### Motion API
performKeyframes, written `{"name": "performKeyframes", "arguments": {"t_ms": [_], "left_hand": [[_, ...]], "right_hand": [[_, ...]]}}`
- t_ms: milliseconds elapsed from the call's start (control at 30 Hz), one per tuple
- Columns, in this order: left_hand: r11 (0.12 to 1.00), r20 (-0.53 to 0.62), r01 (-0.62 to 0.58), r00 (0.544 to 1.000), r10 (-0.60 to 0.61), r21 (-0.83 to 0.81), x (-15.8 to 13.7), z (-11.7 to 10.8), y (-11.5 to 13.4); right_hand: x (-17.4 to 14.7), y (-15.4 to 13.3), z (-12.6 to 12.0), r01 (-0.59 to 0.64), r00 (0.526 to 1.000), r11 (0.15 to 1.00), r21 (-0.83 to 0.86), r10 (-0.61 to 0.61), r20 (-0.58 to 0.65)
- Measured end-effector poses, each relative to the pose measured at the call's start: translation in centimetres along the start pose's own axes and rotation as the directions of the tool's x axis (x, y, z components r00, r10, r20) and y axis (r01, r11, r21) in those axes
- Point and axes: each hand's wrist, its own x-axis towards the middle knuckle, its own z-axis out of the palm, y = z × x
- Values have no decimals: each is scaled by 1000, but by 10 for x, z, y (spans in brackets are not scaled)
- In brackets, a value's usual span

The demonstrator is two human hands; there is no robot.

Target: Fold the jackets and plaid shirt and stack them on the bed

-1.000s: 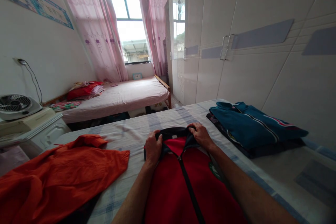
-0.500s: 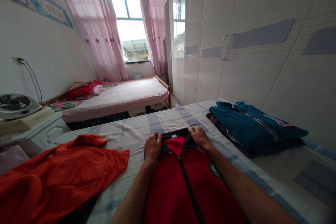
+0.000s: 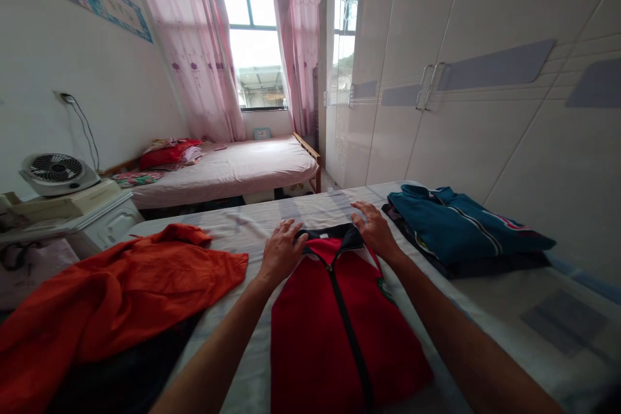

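Note:
A red zip-up jacket point(image 3: 315, 317) with a dark collar and black zipper lies folded flat on the bed in front of me, collar pointing away. My left hand point(image 3: 284, 247) rests at the left side of its collar, fingers stretched and apart. At the collar's right side is my right hand point(image 3: 374, 228), its fingers also extended and lifted off the cloth. Neither hand grips the fabric. To the left lies a rumpled orange garment point(image 3: 160, 284) over dark cloth. On the right, a folded teal jacket point(image 3: 460, 220) tops a stack of dark clothes.
The bed sheet point(image 3: 237, 242) is white with blue stripes. Beyond it stands a second bed point(image 3: 252, 165) with a pink sheet below the window. A white wardrobe point(image 3: 485, 136) lines the right side. At left, a fan point(image 3: 58, 171) sits on a cabinet point(image 3: 109, 226).
Both hands have let go of the jacket's collar and their fingers have opened. The jacket now lies flatter on the bed. My view has shifted slightly to the left.

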Motion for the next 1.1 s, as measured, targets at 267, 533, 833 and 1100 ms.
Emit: {"name": "performKeyframes", "arguments": {"t_ms": [267,533,833,1100], "left_hand": [[992,162,-112,981,102,54,-73,14,11],[995,-39,-70,997,73,71,-77,-10,11],[956,-77,-235,965,251,173,-58,-12,14],[957,-6,-244,969,248,159,-47,3,22]], "right_hand": [[-76,-16,8,94,898,983,-157,-16,439],[-78,-29,-18,138,927,986,-96,-95,363],[-73,-39,-28,319,935,923,-213,-270,230],[-69,-37,-12,375,891,863,-337,-237,386]]}}
